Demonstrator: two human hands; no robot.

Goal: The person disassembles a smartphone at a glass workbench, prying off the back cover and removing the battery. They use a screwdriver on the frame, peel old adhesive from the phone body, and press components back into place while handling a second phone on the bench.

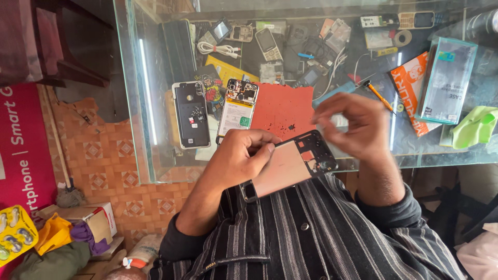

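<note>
Red mat [282, 106], green cloth [474, 127], grey-striped dark shirt [311, 233].

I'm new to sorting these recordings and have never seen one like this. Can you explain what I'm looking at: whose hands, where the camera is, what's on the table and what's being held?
There is one picture, taken by a camera worn on a person's head and looking down, so the striped shirt at the bottom is the wearer's own. No machine is involved, only two bare hands. The left hand grips a phone frame, a flat panel with a dark rim, held above the lap at the table's edge. The right hand is raised beside it with fingers pinched; it is blurred, so I cannot tell whether it holds anything. On the glass table lie an opened phone showing its insides, a dark back cover, a red mat, an orange-handled screwdriver, a boxed phone case, a green cloth and many small old phones and cables further back.
</note>
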